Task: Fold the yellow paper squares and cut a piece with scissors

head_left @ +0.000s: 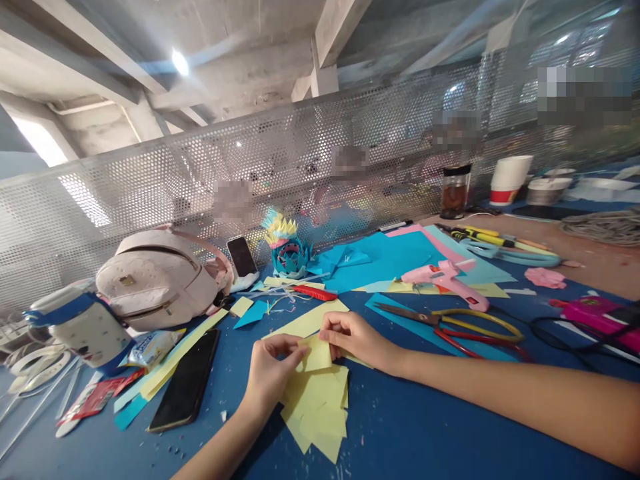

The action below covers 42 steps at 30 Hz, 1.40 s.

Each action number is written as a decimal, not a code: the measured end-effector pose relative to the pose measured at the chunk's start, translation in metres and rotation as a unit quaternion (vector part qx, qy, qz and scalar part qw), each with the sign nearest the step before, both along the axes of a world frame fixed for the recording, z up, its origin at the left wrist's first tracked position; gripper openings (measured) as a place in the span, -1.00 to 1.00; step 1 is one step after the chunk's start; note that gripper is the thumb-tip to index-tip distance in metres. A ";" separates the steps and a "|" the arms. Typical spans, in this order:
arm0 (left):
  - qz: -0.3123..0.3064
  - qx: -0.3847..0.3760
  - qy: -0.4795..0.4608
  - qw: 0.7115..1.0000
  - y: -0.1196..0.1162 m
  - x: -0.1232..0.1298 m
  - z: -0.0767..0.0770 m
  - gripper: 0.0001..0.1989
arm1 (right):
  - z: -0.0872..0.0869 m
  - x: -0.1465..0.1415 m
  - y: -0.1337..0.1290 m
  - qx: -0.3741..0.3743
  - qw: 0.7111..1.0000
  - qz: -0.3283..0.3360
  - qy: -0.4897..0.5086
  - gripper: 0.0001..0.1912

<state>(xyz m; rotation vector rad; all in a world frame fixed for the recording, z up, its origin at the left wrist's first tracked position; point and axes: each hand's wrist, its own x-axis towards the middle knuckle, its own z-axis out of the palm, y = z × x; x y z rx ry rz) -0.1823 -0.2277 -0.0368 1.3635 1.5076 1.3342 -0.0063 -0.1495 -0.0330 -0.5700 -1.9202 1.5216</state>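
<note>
My left hand pinches the left edge of a small yellow paper piece between thumb and fingers. On the opposite edge, my right hand is closed with its fingertips on the same piece. Just below it, a loose pile of yellow paper pieces lies on the blue table. A longer yellow paper strip rests behind my hands. To the right of my right hand lie scissors with one yellow and one red handle, on blue paper.
A pink glue gun, red cutter and blue paper sheets lie behind. A blue and yellow paper model stands by the perforated metal screen. At left are a phone, backpack and blue-white container.
</note>
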 end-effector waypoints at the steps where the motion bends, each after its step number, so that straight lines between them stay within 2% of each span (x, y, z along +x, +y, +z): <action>1: -0.001 -0.003 -0.014 1.000 0.000 0.000 -0.002 -0.84 | 0.000 0.000 0.000 0.000 1.000 -0.002 -0.001 -0.67; 6: -0.002 -0.012 -0.061 0.998 0.001 0.001 -0.006 -0.82 | 0.002 0.002 -0.002 0.047 0.998 -0.024 0.015 -0.64; 12: 0.013 -0.026 -0.108 0.994 -0.001 0.001 -0.004 -0.80 | -0.003 0.001 0.000 0.034 0.999 0.004 -0.017 -0.67; 18: 0.023 -0.043 -0.136 0.990 0.000 0.003 -0.003 -0.74 | -0.003 -0.001 0.000 0.062 0.997 -0.014 -0.035 -0.59; 24: 0.034 -0.032 -0.149 0.988 0.000 0.001 -0.004 -0.74 | -0.002 -0.001 0.000 0.027 0.998 -0.003 -0.049 -0.66; 30: 0.027 -0.038 -0.159 0.986 0.000 0.000 -0.003 -0.74 | -0.002 -0.001 0.000 0.045 0.998 -0.011 -0.049 -0.61; 36: 0.047 -0.028 -0.186 0.981 0.002 -0.002 -0.002 -0.77 | -0.003 -0.001 0.001 0.000 0.998 -0.012 -0.061 -0.65; 42: 0.048 -0.037 -0.195 0.979 0.002 0.000 0.002 -0.75 | -0.004 -0.001 0.001 0.020 0.998 -0.014 -0.050 -0.66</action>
